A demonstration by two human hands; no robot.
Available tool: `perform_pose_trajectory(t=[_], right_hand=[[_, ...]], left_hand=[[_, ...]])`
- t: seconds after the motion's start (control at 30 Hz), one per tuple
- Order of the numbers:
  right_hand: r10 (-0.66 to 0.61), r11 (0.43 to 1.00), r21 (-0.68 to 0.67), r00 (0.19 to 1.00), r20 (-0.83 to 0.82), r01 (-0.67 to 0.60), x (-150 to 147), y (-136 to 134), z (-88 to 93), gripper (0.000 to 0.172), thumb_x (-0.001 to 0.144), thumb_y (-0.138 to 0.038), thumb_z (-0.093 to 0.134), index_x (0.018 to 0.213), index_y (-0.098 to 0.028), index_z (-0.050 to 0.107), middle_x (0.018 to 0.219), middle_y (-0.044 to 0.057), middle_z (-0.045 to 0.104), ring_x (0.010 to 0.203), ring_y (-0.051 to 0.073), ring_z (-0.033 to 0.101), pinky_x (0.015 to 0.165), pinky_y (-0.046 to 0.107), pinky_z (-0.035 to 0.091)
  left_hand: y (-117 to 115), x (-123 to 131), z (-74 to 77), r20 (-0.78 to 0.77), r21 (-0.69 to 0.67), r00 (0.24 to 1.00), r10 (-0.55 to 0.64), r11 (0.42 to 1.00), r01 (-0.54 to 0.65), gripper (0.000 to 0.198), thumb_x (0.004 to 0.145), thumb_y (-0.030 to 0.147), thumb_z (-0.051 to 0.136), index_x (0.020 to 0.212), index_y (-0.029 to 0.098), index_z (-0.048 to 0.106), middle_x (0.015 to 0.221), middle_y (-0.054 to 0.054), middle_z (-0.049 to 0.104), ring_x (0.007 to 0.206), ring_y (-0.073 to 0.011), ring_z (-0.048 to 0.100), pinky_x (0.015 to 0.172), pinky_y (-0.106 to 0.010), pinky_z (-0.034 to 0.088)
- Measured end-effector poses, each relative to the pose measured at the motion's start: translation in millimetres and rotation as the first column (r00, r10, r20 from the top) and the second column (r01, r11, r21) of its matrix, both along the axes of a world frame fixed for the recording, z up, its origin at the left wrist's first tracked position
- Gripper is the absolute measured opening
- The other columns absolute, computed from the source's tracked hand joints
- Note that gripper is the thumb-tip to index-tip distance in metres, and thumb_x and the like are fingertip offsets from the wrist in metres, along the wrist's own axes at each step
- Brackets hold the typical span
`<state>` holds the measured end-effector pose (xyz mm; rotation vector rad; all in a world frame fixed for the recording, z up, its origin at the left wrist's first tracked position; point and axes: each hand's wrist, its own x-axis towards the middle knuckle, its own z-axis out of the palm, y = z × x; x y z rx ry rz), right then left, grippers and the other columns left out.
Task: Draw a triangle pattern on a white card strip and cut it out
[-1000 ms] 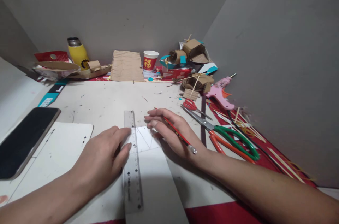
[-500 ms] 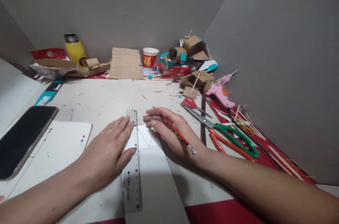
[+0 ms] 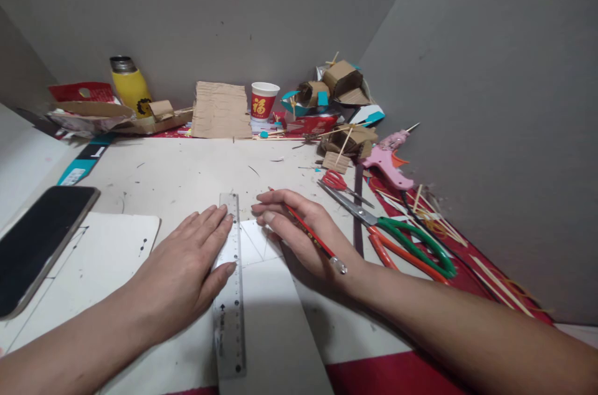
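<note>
A clear plastic ruler (image 3: 230, 320) lies lengthwise along the left edge of a white card strip (image 3: 273, 320) with pencil lines near its far end. My left hand (image 3: 187, 270) lies flat on the ruler, fingers stretched out and pressing it down. My right hand (image 3: 299, 233) rests on the strip's far right side with a red pencil (image 3: 311, 236) held between its fingers, the tip near the ruler's far end.
A black phone (image 3: 40, 242) lies on a white sheet (image 3: 103, 258) at left. Green-handled scissors (image 3: 406, 239), small red scissors (image 3: 339, 183) and a pink glue gun (image 3: 387, 161) lie at right among wooden sticks. Cardboard pieces (image 3: 222, 109), a red paper cup (image 3: 264, 100) and a yellow bottle (image 3: 128, 83) line the grey back wall.
My left hand slid forward along the ruler and flattened, fingers reaching near its far end. The ruler shifted slightly. My right hand with the pencil barely moved.
</note>
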<state>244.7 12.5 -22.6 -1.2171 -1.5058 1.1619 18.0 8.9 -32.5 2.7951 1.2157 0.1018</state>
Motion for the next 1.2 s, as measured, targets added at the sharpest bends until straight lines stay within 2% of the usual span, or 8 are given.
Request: perform_pose_trajectory(t=[0.4, 0.6, 1.0, 1.2], right_hand=[[0.004, 1.0, 0.011, 1.0, 0.024, -0.004, 1, 1, -1.4, 0.019, 0.091, -0.024, 0.057, 0.11, -0.02, 0.06, 0.109, 0.011, 0.073, 0.102, 0.024, 0.068, 0.09, 0.042, 0.052], [0.001, 1.0, -0.005, 1.0, 0.023, -0.001, 2, -1, 0.1, 0.019, 0.091, -0.024, 0.057, 0.109, -0.02, 0.059, 0.11, 0.011, 0.072, 0.102, 0.023, 0.068, 0.088, 0.04, 0.052], [-0.003, 1.0, 0.002, 1.0, 0.018, 0.003, 1, -1, 1.1, 0.017, 0.09, -0.022, 0.059, 0.107, -0.021, 0.06, 0.108, 0.01, 0.073, 0.104, 0.023, 0.069, 0.093, 0.041, 0.051], [-0.014, 1.0, -0.006, 1.0, 0.023, 0.014, 1, -1, 1.9, 0.017, 0.09, -0.023, 0.059, 0.107, -0.021, 0.061, 0.108, 0.011, 0.073, 0.104, 0.025, 0.069, 0.093, 0.043, 0.051]], left_hand=[[3, -3, 0.0, 0.024, 0.009, 1.0, -0.012, 1.0, 0.011, 0.061, 0.099, 0.042, 0.04, 0.149, 0.007, 0.043, 0.157, -0.019, 0.037, 0.145, -0.0338, 0.035, 0.116, -0.055, 0.034], [3, -4, 1.7, 0.061, -0.037, 0.998, -0.004, 0.999, 0.006, 0.062, 0.098, 0.041, 0.041, 0.148, 0.006, 0.043, 0.157, -0.02, 0.037, 0.144, -0.0349, 0.036, 0.116, -0.055, 0.034], [8, -6, 5.0, 0.065, -0.064, 0.998, 0.0, 0.998, 0.004, 0.062, 0.098, 0.046, 0.042, 0.15, 0.011, 0.043, 0.158, -0.015, 0.037, 0.145, -0.031, 0.036, 0.118, -0.053, 0.03], [10, -12, 5.5, 0.071, -0.087, 0.997, -0.038, 0.995, 0.044, 0.063, 0.1, 0.049, 0.038, 0.151, 0.013, 0.04, 0.159, -0.013, 0.035, 0.146, -0.0312, 0.035, 0.118, -0.054, 0.03]])
